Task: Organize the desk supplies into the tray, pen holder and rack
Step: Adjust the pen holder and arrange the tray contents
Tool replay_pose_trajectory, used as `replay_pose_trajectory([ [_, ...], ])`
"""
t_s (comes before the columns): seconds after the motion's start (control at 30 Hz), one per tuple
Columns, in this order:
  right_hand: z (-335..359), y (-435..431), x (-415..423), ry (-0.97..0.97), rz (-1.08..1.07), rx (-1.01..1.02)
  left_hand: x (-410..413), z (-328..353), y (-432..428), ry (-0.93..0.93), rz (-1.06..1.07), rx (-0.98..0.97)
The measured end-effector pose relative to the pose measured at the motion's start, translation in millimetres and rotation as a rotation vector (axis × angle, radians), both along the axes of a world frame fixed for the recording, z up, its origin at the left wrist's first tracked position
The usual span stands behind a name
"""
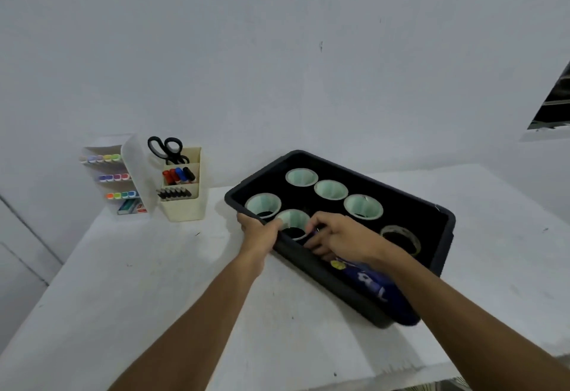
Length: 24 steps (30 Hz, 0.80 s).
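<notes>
A black tray [444,221] sits on the white desk and holds several tape rolls with pale green cores, plus one clear roll [401,238] at its right. My left hand [259,231] grips the tray's near left rim, its thumb against a green-cored roll [294,221]. My right hand [342,238] reaches inside the tray beside that roll, fingers curled around a small dark item I cannot make out. A dark blue packet [374,288] lies in the tray under my right wrist.
At the back left stand a clear rack [135,174] with rows of coloured highlighters and erasers, and a cream pen holder [185,202] with black scissors [168,150], markers and pens. A white wall rises behind the desk.
</notes>
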State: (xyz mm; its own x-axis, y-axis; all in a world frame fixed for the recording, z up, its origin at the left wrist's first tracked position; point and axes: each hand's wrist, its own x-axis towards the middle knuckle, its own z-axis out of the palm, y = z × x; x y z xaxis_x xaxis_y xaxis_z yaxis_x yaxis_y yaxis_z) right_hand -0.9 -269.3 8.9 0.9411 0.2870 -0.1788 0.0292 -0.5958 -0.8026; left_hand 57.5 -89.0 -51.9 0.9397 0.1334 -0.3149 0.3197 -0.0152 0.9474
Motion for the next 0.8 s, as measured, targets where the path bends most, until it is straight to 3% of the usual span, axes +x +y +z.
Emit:
replay_pose_trajectory([
  [0.03, 1.7, -1.5, 4.3, -0.049, 0.025, -0.054, 5.0, 4.6, 10.0, 0.018, -0.04, 0.026],
  [0.17, -0.6, -27.4, 27.9, -0.38, -0.029, -0.703, 26.9, 29.0, 51.2, 0.036, -0.143, 0.12],
  [0.23, -5.5, -46.4, 34.3, -0.393, -0.127, -0.832, 33.7, 36.8, 67.6, 0.023, -0.189, 0.185],
  [0.3, -14.0, -63.5, 37.6, -0.274, -0.126, -0.748, 38.6, 36.3, 82.0, -0.031, -0.223, 0.291],
  [0.37, -22.8, -72.7, 34.0, -0.167, -0.07, -0.515, 37.8, 32.0, 88.9, -0.105, -0.215, 0.419],
  [0.5, -33.9, -68.8, 15.5, -0.18, -0.211, -0.151, -10.4, 28.9, 79.8, -0.143, -0.237, 0.494],
  [0.8, -40.3, -32.7, 22.9, -0.23, -0.276, -0.085, -25.2, 14.3, 88.8, -0.189, -0.15, 0.603],
])
